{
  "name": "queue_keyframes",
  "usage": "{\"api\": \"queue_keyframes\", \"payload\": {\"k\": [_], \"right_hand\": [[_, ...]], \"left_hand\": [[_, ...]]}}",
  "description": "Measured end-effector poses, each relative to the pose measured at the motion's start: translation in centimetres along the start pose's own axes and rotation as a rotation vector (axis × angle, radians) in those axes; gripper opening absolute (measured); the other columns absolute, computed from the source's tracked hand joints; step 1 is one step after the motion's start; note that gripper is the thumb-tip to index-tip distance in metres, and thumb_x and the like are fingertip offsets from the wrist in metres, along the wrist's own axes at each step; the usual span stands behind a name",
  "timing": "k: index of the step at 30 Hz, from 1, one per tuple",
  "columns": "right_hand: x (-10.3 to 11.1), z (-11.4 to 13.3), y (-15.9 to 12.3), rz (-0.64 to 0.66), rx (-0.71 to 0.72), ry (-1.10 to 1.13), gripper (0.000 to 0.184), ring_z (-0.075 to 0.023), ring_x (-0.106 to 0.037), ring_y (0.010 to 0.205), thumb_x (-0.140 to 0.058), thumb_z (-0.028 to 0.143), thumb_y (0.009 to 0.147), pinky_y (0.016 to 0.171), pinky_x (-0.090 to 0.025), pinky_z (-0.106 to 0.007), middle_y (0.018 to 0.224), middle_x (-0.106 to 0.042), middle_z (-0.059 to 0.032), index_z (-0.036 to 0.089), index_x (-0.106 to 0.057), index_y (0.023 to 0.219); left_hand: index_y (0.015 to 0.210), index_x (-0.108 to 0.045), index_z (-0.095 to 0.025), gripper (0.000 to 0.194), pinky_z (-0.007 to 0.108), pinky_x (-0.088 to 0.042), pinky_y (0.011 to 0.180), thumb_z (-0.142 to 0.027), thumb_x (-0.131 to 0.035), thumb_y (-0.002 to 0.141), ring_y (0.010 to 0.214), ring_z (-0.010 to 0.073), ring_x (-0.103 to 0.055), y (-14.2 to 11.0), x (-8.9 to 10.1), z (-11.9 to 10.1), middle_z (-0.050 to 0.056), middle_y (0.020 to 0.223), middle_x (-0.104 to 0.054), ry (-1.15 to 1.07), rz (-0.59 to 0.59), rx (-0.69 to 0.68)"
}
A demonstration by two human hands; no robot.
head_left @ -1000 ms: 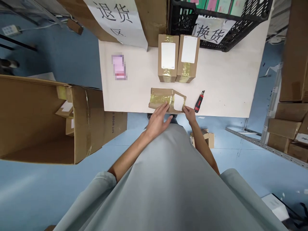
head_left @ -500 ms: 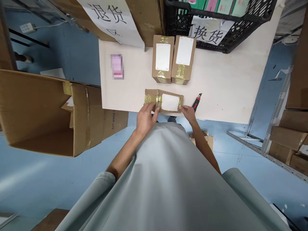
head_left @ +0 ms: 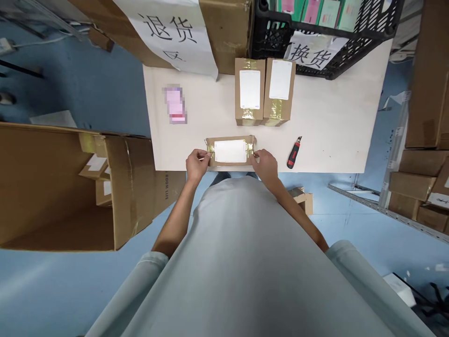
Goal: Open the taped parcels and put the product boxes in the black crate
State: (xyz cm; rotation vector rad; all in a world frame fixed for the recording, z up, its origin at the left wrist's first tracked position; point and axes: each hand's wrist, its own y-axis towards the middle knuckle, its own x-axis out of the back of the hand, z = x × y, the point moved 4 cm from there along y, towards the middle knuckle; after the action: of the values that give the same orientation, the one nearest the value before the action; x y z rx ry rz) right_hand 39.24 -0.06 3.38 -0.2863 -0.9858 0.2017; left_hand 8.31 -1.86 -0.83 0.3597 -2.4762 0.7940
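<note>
A small cardboard parcel [head_left: 230,150] with a white label and yellowish tape lies lengthwise at the near edge of the white table [head_left: 326,112]. My left hand [head_left: 196,164] pinches its left end with fingers closed. My right hand [head_left: 265,164] grips its right end. Two similar taped parcels [head_left: 249,91] [head_left: 279,90] stand side by side farther back. A red and black utility knife [head_left: 293,153] lies on the table to the right of my right hand.
A large open cardboard box [head_left: 63,182] stands on the floor at left. A black crate [head_left: 326,28] and brown cartons with paper signs sit at the table's back. A pink item [head_left: 175,104] lies at left. Shelving with cartons [head_left: 421,182] is at right.
The parcel has turned so its label faces up and has shifted left. My left hand has moved from the top of it to its left end; my right hand has closed on its right end.
</note>
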Motion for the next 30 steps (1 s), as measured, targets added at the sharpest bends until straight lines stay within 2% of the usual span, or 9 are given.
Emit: {"api": "queue_keyframes", "payload": {"k": [4,8,11,14,19,22,25,27,30], "right_hand": [[-0.9,8.2,-2.1,-0.013,0.131,-0.189,0.033,-0.0289,-0.074,0.109,-0.053,0.041,0.122,0.097,-0.058,-0.038,0.114,-0.08,-0.0146,0.019,-0.077,0.112],[-3.9,16.4,-2.8,0.056,0.195,-0.271,0.034,-0.0307,-0.074,0.114,-0.046,0.036,0.124,0.096,-0.061,-0.039,0.118,-0.079,-0.0172,0.018,-0.075,0.12],[-5.7,20.1,-2.5,0.066,0.164,-0.292,0.029,-0.0316,-0.075,0.112,-0.047,0.027,0.12,0.087,-0.063,-0.038,0.12,-0.079,-0.0193,0.017,-0.075,0.122],[-6.2,21.4,-2.4,0.061,0.111,-0.287,0.027,-0.0318,-0.076,0.109,-0.048,0.021,0.117,0.086,-0.064,-0.039,0.118,-0.079,-0.0197,0.017,-0.074,0.121],[-4.0,18.4,-2.8,-0.009,-0.07,-0.267,0.025,-0.031,-0.077,0.103,-0.052,0.022,0.112,0.086,-0.064,-0.039,0.118,-0.08,-0.017,0.019,-0.076,0.118],[-1.6,13.6,-2.7,-0.065,-0.226,-0.242,0.021,-0.0314,-0.078,0.1,-0.058,0.026,0.109,0.089,-0.062,-0.04,0.121,-0.08,-0.0165,0.019,-0.076,0.116],[0.3,7.7,-1.6,-0.098,-0.31,-0.159,0.018,-0.0317,-0.077,0.102,-0.064,0.034,0.106,0.094,-0.06,-0.04,0.111,-0.082,-0.0132,0.021,-0.077,0.108],[0.8,4.1,-0.7,-0.104,-0.357,-0.067,0.017,-0.0304,-0.077,0.102,-0.067,0.036,0.105,0.096,-0.059,-0.039,0.105,-0.083,-0.0105,0.023,-0.077,0.101],[0.5,0.3,-0.2,-0.148,-0.415,0.037,0.018,-0.0283,-0.079,0.103,-0.066,0.035,0.105,0.1,-0.06,-0.039,0.114,-0.084,-0.0131,0.021,-0.077,0.098]], "left_hand": [[0.098,-0.08,-0.017,0.022,0.038,-0.065,0.104,-0.034,-0.087,0.085,0.106,0.0248,-0.08,2.3,2.9,3.2,0.009,0.103,-0.086,-0.132,0.096,0.096],[0.096,-0.083,-0.016,0.037,0.039,-0.066,0.094,-0.045,-0.095,0.077,0.093,0.023,-0.077,4.5,4.7,6.4,0.008,0.091,-0.083,-0.188,0.162,0.235],[0.093,-0.083,-0.016,0.042,0.038,-0.066,0.09,-0.05,-0.097,0.074,0.088,0.0218,-0.076,5.8,5.1,7.4,0.007,0.086,-0.081,-0.18,0.205,0.245],[0.09,-0.083,-0.016,0.043,0.038,-0.066,0.09,-0.051,-0.1,0.072,0.088,0.0223,-0.076,6.8,5.2,7.6,0.008,0.084,-0.081,-0.174,0.269,0.238],[0.089,-0.086,-0.016,0.04,0.04,-0.066,0.091,-0.048,-0.103,0.07,0.086,0.0235,-0.076,7.6,5.0,6.7,0.008,0.085,-0.084,-0.179,0.43,0.195],[0.09,-0.089,-0.017,0.037,0.041,-0.066,0.091,-0.047,-0.102,0.073,0.085,0.025,-0.078,7.3,4.0,5.4,0.009,0.089,-0.086,-0.19,0.546,0.162],[0.094,-0.092,-0.019,0.03,0.038,-0.063,0.09,-0.047,-0.094,0.084,0.088,0.0269,-0.08,6.5,2.4,3.0,0.007,0.092,-0.088,-0.05,0.648,0.007],[0.095,-0.094,-0.022,0.028,0.037,-0.06,0.089,-0.048,-0.087,0.091,0.092,0.0287,-0.081,5.6,1.4,1.1,0.007,0.091,-0.089,0.114,0.676,-0.14],[0.094,-0.095,-0.025,0.024,0.038,-0.057,0.088,-0.046,-0.084,0.094,0.099,0.0315,-0.082,3.7,0.2,-1.2,0.008,0.098,-0.09,0.308,0.689,-0.271]]}}
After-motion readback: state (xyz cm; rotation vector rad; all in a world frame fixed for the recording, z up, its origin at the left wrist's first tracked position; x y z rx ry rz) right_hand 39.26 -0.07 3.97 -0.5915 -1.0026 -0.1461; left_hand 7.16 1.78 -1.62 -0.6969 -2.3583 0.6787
